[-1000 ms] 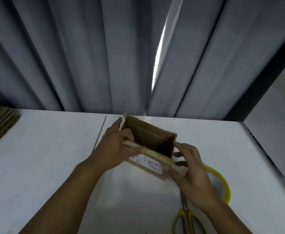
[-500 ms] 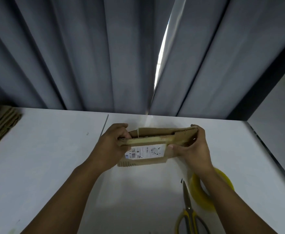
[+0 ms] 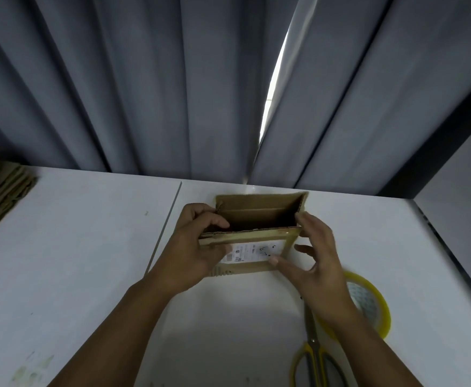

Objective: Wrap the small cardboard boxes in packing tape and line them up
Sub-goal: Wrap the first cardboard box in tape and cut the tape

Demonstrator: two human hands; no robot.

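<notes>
Holding box (image 3: 256,216): we grip it at both ends, open top up, white label (image 3: 254,251) facing us.
Left hand (image 3: 192,247): our fingers curl over its near wall, thumb in front.
Right hand (image 3: 318,258): we pinch its right end.
Tape (image 3: 374,303): below our right wrist, on the table (image 3: 89,247).
Scissors (image 3: 315,358): just beside the tape, nearer us.

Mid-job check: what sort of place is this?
Likely a makeshift packing station: a stack of flattened cardboard at the left edge of the white table, a packing tape roll and scissors at right, an open small cardboard box, with grey curtains behind.
</notes>
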